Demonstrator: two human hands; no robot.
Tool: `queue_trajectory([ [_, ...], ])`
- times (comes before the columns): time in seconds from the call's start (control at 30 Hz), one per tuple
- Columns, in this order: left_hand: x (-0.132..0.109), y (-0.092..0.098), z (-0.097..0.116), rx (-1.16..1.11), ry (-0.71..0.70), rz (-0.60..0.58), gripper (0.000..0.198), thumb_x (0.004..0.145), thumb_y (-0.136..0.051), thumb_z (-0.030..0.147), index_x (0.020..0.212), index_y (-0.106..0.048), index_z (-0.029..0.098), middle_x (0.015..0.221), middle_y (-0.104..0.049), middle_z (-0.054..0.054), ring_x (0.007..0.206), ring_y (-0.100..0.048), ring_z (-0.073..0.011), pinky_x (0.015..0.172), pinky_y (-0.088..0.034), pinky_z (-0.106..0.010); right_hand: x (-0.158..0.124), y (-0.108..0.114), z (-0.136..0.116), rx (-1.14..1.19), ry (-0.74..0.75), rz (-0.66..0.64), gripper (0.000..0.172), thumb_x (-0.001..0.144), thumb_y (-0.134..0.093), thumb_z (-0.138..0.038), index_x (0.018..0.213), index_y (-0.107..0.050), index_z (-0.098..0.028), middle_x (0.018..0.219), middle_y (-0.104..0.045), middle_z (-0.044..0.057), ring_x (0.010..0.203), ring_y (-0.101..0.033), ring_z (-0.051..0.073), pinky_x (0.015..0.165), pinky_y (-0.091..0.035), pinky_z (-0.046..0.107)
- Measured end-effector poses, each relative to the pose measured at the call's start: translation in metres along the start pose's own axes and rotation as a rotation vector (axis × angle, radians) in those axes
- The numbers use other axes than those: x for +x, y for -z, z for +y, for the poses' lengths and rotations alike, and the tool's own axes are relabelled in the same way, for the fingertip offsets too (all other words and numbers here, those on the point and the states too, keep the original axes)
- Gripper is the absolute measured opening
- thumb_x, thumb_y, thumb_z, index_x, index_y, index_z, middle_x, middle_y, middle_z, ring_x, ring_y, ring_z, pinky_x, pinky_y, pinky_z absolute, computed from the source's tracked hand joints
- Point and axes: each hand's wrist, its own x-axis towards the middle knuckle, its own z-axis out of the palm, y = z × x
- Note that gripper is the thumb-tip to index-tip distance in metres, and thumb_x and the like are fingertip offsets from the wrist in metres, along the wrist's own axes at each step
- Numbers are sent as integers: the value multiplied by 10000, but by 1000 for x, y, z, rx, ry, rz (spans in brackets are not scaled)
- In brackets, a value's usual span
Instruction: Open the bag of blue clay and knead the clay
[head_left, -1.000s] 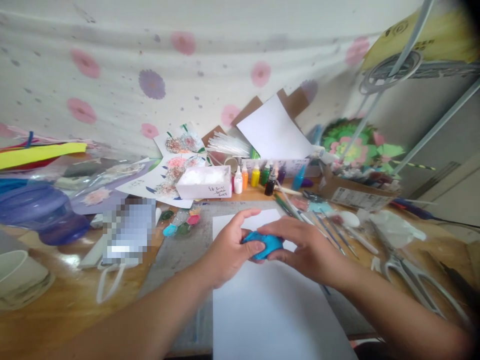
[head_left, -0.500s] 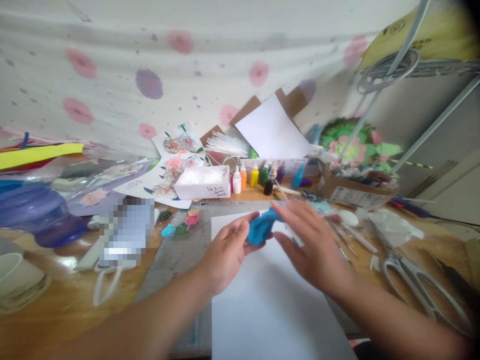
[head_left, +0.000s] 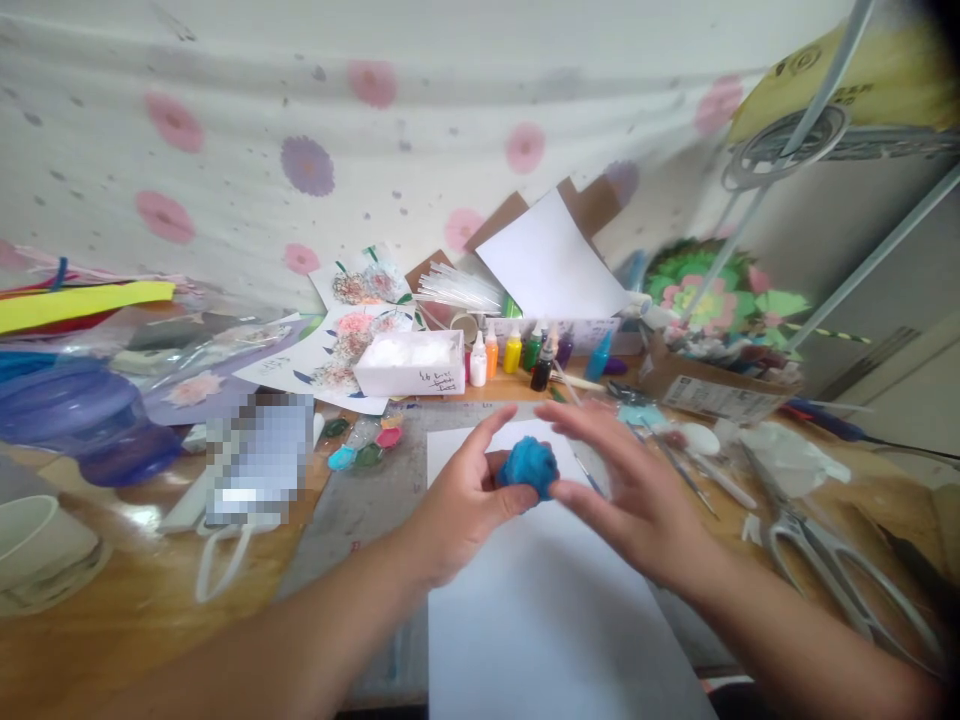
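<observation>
A crumpled lump of blue modelling clay (head_left: 529,468) is held above a white sheet of paper (head_left: 517,610). My left hand (head_left: 465,490) grips it from the left, thumb across its lower front and fingers behind, partly hidden. On the other side my right hand (head_left: 637,490) is spread, its thumb tip at the lump's right edge and its fingers stretched out above and apart from it. Beneath the paper lies a grey cutting mat (head_left: 352,550).
Behind the hands stand several paint bottles (head_left: 513,352) and a white box (head_left: 412,362). Scissors (head_left: 817,560) and thin tools (head_left: 686,475) lie at the right. Small colored clay pieces (head_left: 367,456), a phone-like pixelated object (head_left: 262,455) and a white cup (head_left: 45,550) are at the left.
The blue clay has gone from stretched between both hands to a compact, crumpled lump in my left hand. My right hand's fingers have come off it. The view has shifted slightly.
</observation>
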Motion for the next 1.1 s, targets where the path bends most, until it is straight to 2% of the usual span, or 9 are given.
queue_trajectory([
  [0.1, -1, 2, 0, 12, 0, -44, 910, 733, -784, 259, 1462, -243, 317, 1023, -655, -48, 985, -608, -220, 897, -434, -419, 3, 0, 9, -2, 93, -189, 626, 836, -676, -370, 1396, -425, -248, 1321, -572, 123, 1203, -546, 258, 978, -480, 427],
  [0.23, -1, 5, 1, 46, 19, -69, 862, 757, -760, 240, 1457, -263, 317, 901, -660, -10, 838, -629, -170, 829, -461, -385, 1, -4, 11, -32, 181, -143, 388, 862, -656, -268, 1238, -568, -233, 1141, -668, 114, 1035, -641, 212, 850, -549, 347],
  [0.33, 1, 5, 3, 75, 42, -81, 685, 770, -744, 218, 1374, -424, 257, 828, -671, -5, 773, -652, -161, 771, -474, -346, 0, -1, 9, -33, 160, -97, 268, 871, -620, -174, 1136, -620, -217, 1012, -697, 89, 913, -670, 173, 776, -562, 289],
  [0.53, 3, 3, 7, 106, 80, 21, 335, 798, -708, 278, 1105, -654, 156, 971, -717, -95, 880, -695, -244, 796, -488, -379, -1, 14, 29, -8, -71, 1, 141, 822, -636, -170, 935, -704, -220, 852, -747, 34, 756, -711, 176, 667, -583, 271],
  [0.63, 6, 2, 5, 37, 89, 96, 376, 784, -723, 286, 1128, -652, 152, 1030, -709, -101, 898, -696, -253, 868, -472, -420, -2, 16, 35, -66, -190, 80, 162, 823, -647, -215, 968, -720, -218, 920, -758, 48, 853, -719, 224, 741, -595, 338],
  [0.77, 7, -1, 2, -117, 45, 159, 368, 804, -702, 385, 1087, -670, 152, 1130, -671, -112, 953, -673, -254, 938, -444, -441, -3, 4, 18, -251, -47, 151, 349, 822, -617, -142, 1160, -648, -223, 1124, -708, 80, 1051, -661, 241, 908, -544, 406],
  [0.83, 5, -2, 1, -182, -15, 131, 416, 805, -676, 467, 1087, -674, 161, 1110, -674, -109, 978, -645, -244, 900, -465, -400, -4, -7, 7, -304, 72, 101, 515, 818, -586, -106, 1316, -528, -223, 1235, -651, 96, 1132, -608, 246, 946, -516, 436],
  [0.93, 1, -6, 3, -186, -57, -53, 596, 714, -745, 506, 1212, -616, 204, 1152, -655, -99, 1075, -583, -253, 832, -475, -322, -8, -25, -4, -418, 144, -58, 650, 819, -542, -84, 1437, -364, -185, 1419, -499, 122, 1298, -446, 305, 1029, -413, 551],
  [1.1, -4, -13, 5, -44, -81, -141, 700, 646, -849, 234, 1275, -543, 261, 1335, -549, -75, 1280, -445, -268, 1025, -371, -356, -11, -41, -6, -567, 1, -251, 630, 835, -487, -107, 1447, -334, -112, 1529, -326, 134, 1416, -233, 351, 1053, -324, 643],
])
